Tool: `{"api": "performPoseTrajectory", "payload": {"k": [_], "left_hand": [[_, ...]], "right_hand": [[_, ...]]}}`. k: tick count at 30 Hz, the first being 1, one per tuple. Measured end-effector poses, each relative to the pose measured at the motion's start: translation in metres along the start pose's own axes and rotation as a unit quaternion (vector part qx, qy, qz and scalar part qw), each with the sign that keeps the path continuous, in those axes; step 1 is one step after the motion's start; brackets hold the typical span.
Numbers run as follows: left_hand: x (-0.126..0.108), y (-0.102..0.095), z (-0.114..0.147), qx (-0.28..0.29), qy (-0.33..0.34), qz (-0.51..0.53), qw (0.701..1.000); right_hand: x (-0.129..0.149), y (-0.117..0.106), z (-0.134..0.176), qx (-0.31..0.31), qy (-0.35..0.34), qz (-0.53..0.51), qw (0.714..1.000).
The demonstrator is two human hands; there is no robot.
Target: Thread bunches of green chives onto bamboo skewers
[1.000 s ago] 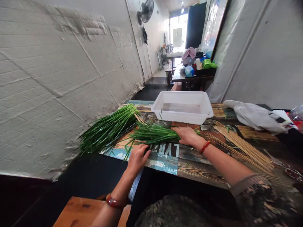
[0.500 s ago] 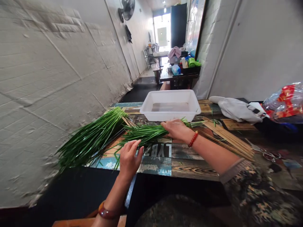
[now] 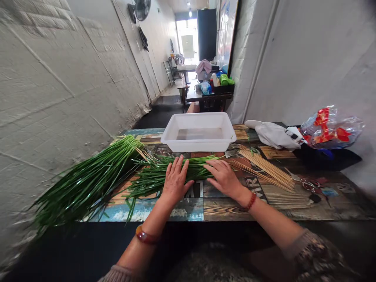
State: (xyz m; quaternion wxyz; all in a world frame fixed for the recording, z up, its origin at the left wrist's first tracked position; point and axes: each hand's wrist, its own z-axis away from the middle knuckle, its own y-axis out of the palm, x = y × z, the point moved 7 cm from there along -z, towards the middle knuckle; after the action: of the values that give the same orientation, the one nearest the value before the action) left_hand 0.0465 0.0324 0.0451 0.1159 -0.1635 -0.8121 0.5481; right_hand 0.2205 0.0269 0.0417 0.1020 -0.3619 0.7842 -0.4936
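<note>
A smaller bunch of green chives (image 3: 152, 178) lies crosswise on the patterned table (image 3: 229, 207) in front of me. My left hand (image 3: 177, 178) rests flat on the middle of this bunch, fingers outstretched. Over its right, cut end is my right hand (image 3: 222, 175), fingers spread and their tips touching the stalks. A larger pile of chives (image 3: 96, 180) lies to the left, its leaf tips hanging over the table edge. Wooden skewers (image 3: 267, 168) lie in a loose fan to the right of my right hand.
Behind the chives stands a white plastic tub (image 3: 199, 145). To the right are scissors (image 3: 308, 184), a white cap (image 3: 268, 133) and a clear bag with red print (image 3: 331, 129). More skewers (image 3: 146, 154) show beside the large pile. A wall (image 3: 53, 98) runs close on the left.
My left hand has come forward from the near edge onto the chives. My right hand has drawn back slightly, its fingers spreading. The view has shifted to the right.
</note>
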Motion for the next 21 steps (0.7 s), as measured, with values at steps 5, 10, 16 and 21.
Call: {"api": "performPoseTrajectory", "payload": {"k": [5, 10, 16, 21], "left_hand": [[-0.007, 0.017, -0.017, 0.045, 0.033, 0.005, 0.998], [0.001, 0.036, -0.029, 0.061, 0.037, 0.001, 0.997], [0.011, 0.042, -0.041, 0.037, 0.008, -0.010, 0.999], [0.009, 0.038, -0.032, 0.021, 0.000, 0.014, 1.000]], "right_hand": [[-0.049, -0.024, 0.067, -0.066, 0.124, -0.013, 0.990], [-0.079, -0.039, 0.105, -0.105, 0.190, -0.025, 0.976], [-0.082, -0.042, 0.084, -0.113, 0.184, -0.040, 0.976], [-0.083, -0.035, 0.036, -0.075, 0.161, -0.018, 0.984]]}}
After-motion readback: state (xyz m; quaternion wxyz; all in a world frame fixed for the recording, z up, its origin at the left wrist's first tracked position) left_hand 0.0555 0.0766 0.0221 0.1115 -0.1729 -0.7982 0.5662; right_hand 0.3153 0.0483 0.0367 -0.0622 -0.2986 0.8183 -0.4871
